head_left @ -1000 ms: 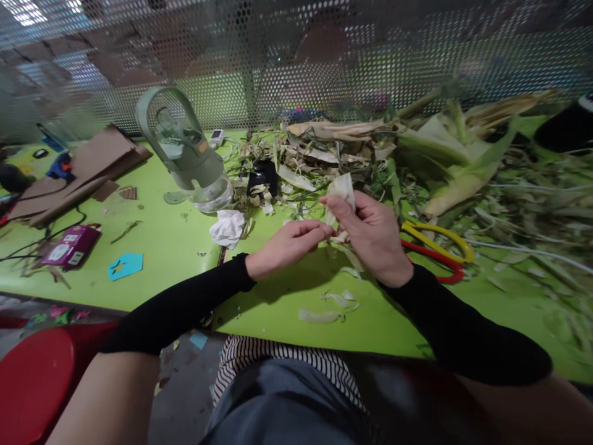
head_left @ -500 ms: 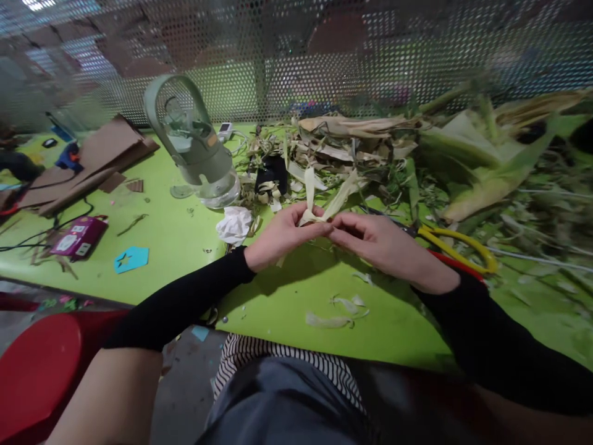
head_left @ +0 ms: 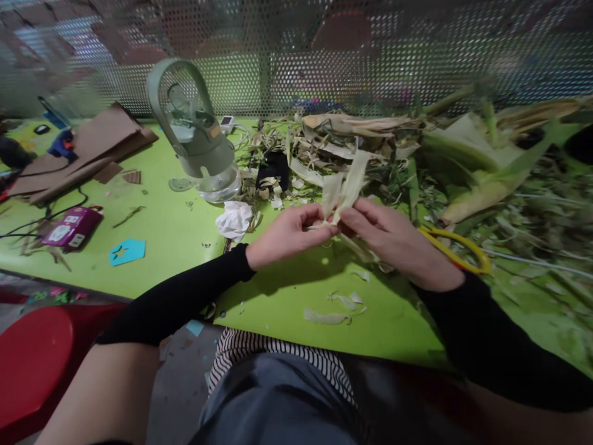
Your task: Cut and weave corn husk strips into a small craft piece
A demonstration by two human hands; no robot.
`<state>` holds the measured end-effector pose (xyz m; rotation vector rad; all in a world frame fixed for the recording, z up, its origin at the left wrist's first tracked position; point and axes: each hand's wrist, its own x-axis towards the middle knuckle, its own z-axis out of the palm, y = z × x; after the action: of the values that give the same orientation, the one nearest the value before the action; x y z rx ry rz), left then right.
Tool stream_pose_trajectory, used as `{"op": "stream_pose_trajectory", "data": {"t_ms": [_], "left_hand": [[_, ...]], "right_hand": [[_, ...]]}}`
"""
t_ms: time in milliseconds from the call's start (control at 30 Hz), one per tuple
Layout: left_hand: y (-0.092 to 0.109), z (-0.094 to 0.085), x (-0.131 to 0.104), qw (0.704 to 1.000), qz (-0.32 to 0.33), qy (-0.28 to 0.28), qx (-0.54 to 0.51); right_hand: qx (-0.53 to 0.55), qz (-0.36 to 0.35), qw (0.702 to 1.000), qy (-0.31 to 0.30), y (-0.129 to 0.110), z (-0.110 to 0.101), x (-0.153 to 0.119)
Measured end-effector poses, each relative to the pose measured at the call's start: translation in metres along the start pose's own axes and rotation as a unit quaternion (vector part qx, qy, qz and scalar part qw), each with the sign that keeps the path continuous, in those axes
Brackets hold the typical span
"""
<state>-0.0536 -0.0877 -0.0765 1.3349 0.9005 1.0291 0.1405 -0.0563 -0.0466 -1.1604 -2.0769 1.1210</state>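
Observation:
Pale strips of corn husk (head_left: pixel 352 179) stick up from between my two hands, above the green table. My left hand (head_left: pixel 290 238) pinches their lower end between thumb and fingers. From the other side, my right hand (head_left: pixel 391 241) closes its thumb and fingers on the same husk, and a further strip hangs below its fingers. How the strips join is hidden by the fingertips. Beneath the hands, thin husk scraps (head_left: pixel 328 317) lie on the table. Close to my right wrist is the yellow handle (head_left: pixel 463 250) of a tool, partly covered by that hand.
A heap of husks and shreds (head_left: pixel 361 133) spreads along the back, with large green husks (head_left: pixel 482 167) at right. A water bottle (head_left: pixel 204 148), crumpled tissue (head_left: pixel 234 220), purple box (head_left: pixel 73 227), blue paper piece (head_left: pixel 127 252) and cardboard (head_left: pixel 92 145) stand or lie leftward. A red stool (head_left: pixel 32 364) is lower left.
The husk strips, spread in a V before, now stand closer together, farther right and higher. My right hand has turned and lifted slightly; a strip now hangs beneath it. My left hand keeps its pinch.

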Motion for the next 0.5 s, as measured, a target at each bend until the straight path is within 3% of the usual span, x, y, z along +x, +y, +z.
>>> {"op": "stream_pose_trajectory", "data": {"t_ms": [167,333,500], "left_hand": [[-0.007,0.010,-0.002,0.999,-0.022,-0.024,0.018],[-0.007,0.015,-0.008,0.997,-0.029,-0.019,0.067],[-0.010,0.016,-0.012,0.993,-0.013,-0.038,0.108]], "right_hand": [[0.052,-0.056,0.991,0.111,0.010,0.027,0.001],[0.187,-0.002,0.971,0.147,0.010,0.033,0.000],[0.238,0.021,0.958,0.156,0.010,0.033,0.000]]}}
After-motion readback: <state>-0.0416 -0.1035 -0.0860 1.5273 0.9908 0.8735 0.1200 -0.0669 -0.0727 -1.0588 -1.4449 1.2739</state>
